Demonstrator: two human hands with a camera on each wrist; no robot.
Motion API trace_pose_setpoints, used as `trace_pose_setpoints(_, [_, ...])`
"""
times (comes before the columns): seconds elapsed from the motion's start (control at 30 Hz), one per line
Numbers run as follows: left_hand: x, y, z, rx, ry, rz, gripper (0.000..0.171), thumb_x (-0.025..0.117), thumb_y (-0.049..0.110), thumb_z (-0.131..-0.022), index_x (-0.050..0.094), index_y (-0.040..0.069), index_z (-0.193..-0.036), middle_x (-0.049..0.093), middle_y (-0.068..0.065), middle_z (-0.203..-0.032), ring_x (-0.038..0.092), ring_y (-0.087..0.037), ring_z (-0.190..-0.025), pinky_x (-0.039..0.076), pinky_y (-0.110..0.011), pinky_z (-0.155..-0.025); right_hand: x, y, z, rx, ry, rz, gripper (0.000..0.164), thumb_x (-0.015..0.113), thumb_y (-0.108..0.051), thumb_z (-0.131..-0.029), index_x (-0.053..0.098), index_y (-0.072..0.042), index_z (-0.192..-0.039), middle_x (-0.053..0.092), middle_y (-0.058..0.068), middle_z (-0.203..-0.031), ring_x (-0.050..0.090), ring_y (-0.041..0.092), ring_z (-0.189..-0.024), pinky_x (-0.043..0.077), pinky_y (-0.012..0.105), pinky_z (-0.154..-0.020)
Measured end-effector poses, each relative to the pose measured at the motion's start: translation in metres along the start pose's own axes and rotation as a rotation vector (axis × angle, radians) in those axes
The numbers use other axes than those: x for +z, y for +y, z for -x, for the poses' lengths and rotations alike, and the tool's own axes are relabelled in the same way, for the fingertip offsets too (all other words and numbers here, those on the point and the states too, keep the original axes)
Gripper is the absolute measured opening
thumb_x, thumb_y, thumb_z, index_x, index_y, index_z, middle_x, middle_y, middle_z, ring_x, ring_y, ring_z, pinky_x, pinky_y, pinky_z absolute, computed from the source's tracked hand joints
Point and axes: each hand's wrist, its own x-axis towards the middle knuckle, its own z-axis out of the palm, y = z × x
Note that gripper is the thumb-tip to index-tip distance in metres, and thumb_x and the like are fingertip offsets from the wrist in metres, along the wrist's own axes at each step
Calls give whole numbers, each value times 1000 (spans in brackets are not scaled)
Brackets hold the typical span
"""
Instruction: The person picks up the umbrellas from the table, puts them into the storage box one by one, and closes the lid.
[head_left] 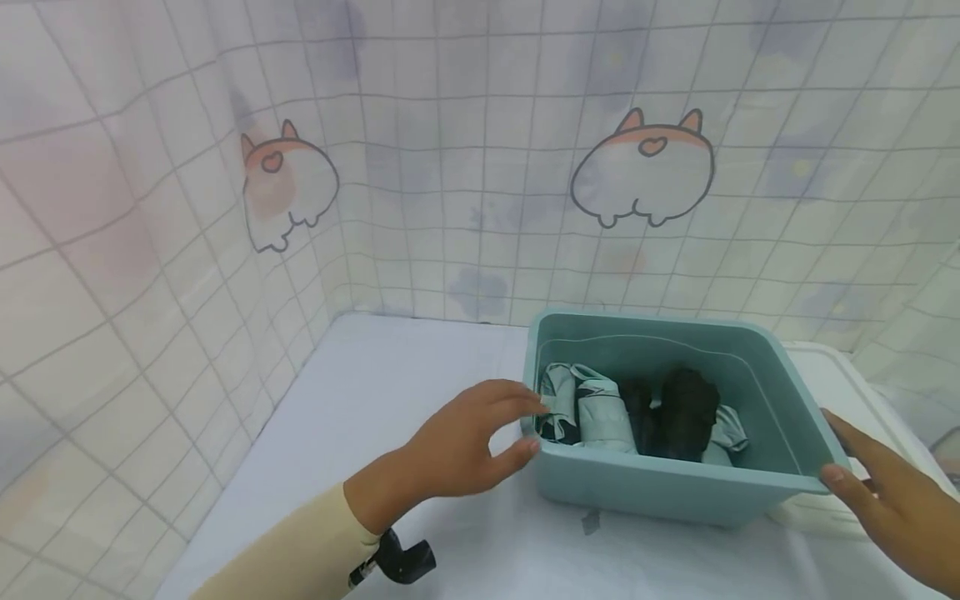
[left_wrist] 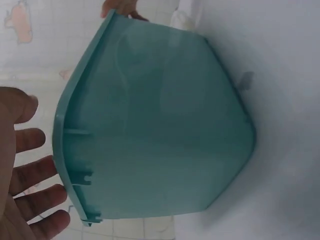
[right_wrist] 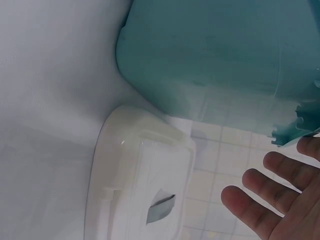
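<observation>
A teal plastic bin (head_left: 660,492) stands on the white-covered table, holding light green rolled cloths (head_left: 604,417) on its left and dark rolled cloth (head_left: 686,412) beside them. Another pale green bundle (head_left: 727,429) lies partly behind the dark one. At the bin's left rim is my left hand (head_left: 465,442), its fingers spread and loosely bent; the left wrist view shows the fingertips (left_wrist: 59,194) right at the rim. My right hand (head_left: 892,500) is at the right front corner, thumb at the rim. Seen from the right wrist, its other fingers (right_wrist: 270,200) extend fairly straight beside the bin.
A white plastic lid or box (head_left: 828,371) with a grey-green latch (right_wrist: 161,209) lies right of the bin, which partly overlaps it in the head view. A small grey patch (head_left: 591,522) marks the tablecloth (head_left: 390,375). Grid-patterned curtains (head_left: 465,167) surround the table's back and left.
</observation>
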Motion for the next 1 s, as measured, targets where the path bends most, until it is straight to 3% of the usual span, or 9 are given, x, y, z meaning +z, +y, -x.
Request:
trace_pose_setpoints(0.17, [5, 2, 22, 108, -13, -161, 40, 61, 39, -101, 63, 24, -138, 54, 1, -147, 40, -18, -144, 38, -41, -115, 2, -2, -1, -28, 26, -1, 73, 46, -33, -110, 10, 4, -160, 43, 46, -134, 52, 66, -107, 53, 69, -64])
trace_pose_setpoints(0.3, [7, 3, 30, 155, 9, -213, 43, 61, 38, -101, 61, 23, -141, 52, 1, -150, 37, -18, -147, 38, -42, -115, 3, -8, -1, -50, 49, -8, 71, 48, -30, -109, 12, 5, -160, 43, 46, -136, 49, 67, -111, 51, 73, -69])
trace_pose_setpoints(0.5, [10, 3, 34, 125, 2, -208, 46, 62, 39, -100, 58, 25, -145, 48, 5, -154, 32, -13, -149, 42, -41, -113, 3, -5, -3, -54, 38, -14, 71, 46, -31, -110, 9, 1, -162, 41, 46, -138, 48, 69, -112, 48, 76, -70])
trace_pose_setpoints(0.63, [11, 2, 36, 126, -8, -219, 50, 64, 38, -100, 55, 26, -147, 45, 5, -156, 30, -14, -150, 44, -41, -110, 3, 4, -1, -77, 72, -94, 60, 35, -27, -113, 10, -6, -164, 40, 44, -143, 42, 73, -117, 28, 89, -88])
trace_pose_setpoints(0.7, [11, 1, 36, 137, -5, -228, 51, 65, 37, -99, 54, 25, -148, 44, 4, -156, 29, -15, -150, 46, -41, -109, 2, 10, -3, -63, 111, -91, 56, 30, -26, -113, 16, -4, -163, 40, 43, -144, 37, 75, -119, 16, 90, -92])
trace_pose_setpoints(0.77, [12, 1, 36, 143, -1, -234, 51, 65, 36, -99, 54, 25, -148, 44, 4, -157, 29, -15, -151, 46, -41, -108, -2, 18, -9, -22, 129, -51, 55, 32, -26, -113, 25, 5, -158, 42, 45, -140, 43, 74, -114, 24, 89, -89])
trace_pose_setpoints(0.87, [13, 1, 36, 132, 3, -227, 51, 66, 36, -99, 55, 25, -147, 44, 5, -157, 28, -14, -151, 47, -40, -108, -5, 30, -24, 69, 104, 70, 57, 49, -27, -108, 37, 14, -146, 46, 49, -129, 52, 71, -102, 42, 82, -76])
trace_pose_setpoints(0.93, [13, 1, 36, 119, 4, -217, 50, 66, 35, -98, 56, 26, -146, 44, 5, -156, 28, -13, -151, 47, -40, -107, -5, 38, -35, 120, 65, 123, 58, 58, -24, -104, 41, 18, -140, 47, 51, -125, 55, 70, -97, 47, 77, -65])
trace_pose_setpoints(1.0, [13, 1, 37, 106, 4, -209, 49, 66, 35, -98, 56, 26, -146, 45, 5, -156, 28, -13, -151, 47, -40, -107, -2, 47, -44, 153, 36, 152, 60, 63, -23, -100, 42, 21, -137, 48, 51, -123, 53, 70, -99, 48, 76, -67])
